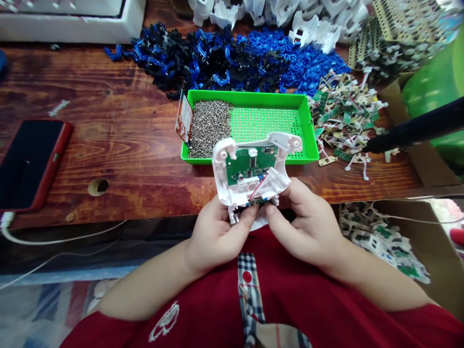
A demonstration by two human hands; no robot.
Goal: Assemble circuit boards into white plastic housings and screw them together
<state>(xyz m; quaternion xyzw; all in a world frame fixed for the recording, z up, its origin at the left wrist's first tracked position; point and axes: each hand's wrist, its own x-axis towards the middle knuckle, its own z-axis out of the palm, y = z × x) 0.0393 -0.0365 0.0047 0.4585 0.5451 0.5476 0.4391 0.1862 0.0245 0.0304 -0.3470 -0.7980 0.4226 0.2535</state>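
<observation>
Between my two hands is a white plastic housing (222, 181), held tilted above the table's front edge. A green circuit board (239, 166) sits inside it, with a white connector and a thin red wire running to its lower part. My left hand (221, 237) grips the housing's lower left, thumb pressed on a small dark part at the bottom. On the lower right, my right hand (308, 222) is closed around the housing, its thumb at the same dark part. The fingers beneath are hidden by the housing.
Behind the housing stands a green basket (250, 96) with many small screws (210, 125). Blue and black plastic parts (210, 63), white shells (315, 29) and wired small boards (348, 116) lie beyond. A dark rod-shaped tool (416, 125) juts in from the right. A phone (32, 159) lies left.
</observation>
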